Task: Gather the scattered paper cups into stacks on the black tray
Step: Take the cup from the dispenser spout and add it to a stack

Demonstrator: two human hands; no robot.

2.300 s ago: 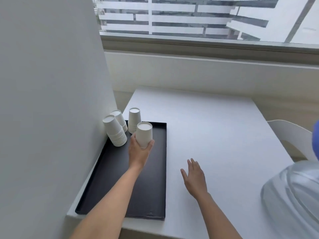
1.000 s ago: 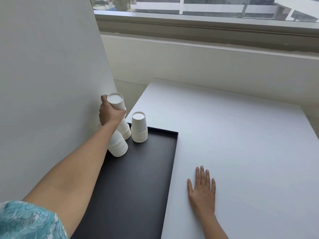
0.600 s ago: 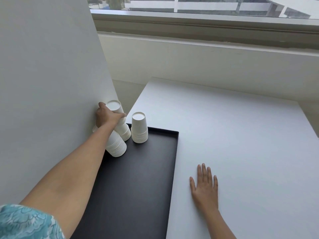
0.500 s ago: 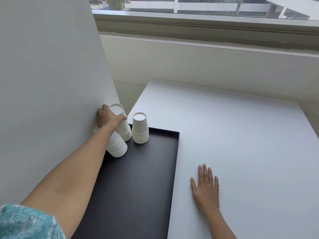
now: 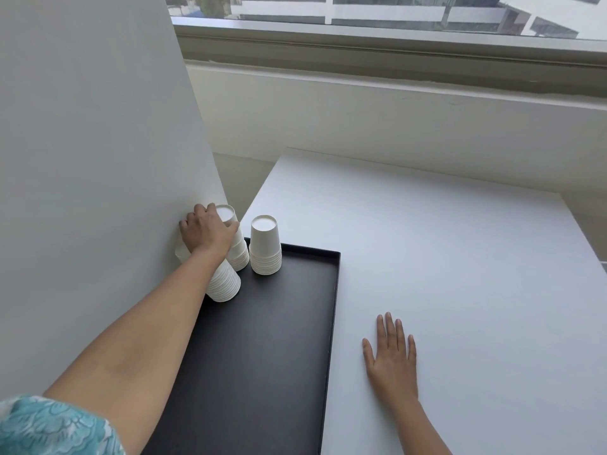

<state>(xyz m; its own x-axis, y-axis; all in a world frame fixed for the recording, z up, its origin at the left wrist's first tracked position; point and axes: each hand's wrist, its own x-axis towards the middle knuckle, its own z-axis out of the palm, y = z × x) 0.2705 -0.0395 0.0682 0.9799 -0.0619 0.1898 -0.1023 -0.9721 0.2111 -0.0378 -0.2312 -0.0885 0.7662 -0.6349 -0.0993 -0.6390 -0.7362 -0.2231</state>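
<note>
Three stacks of upside-down white paper cups stand at the far end of the black tray. My left hand is closed around the top cup of the back stack, next to the wall. A nearer stack leans under my forearm, partly hidden. The right stack stands upright by itself. My right hand lies flat on the white table, fingers spread, holding nothing.
A white wall panel runs along the tray's left side, touching the cup stacks. Beyond the table's far edge are a low ledge and a window. No loose cups show on the table.
My left hand carried a cup from the tray's middle to the back stack by the wall and pushed it down onto it. My right hand settled flat on the table.
</note>
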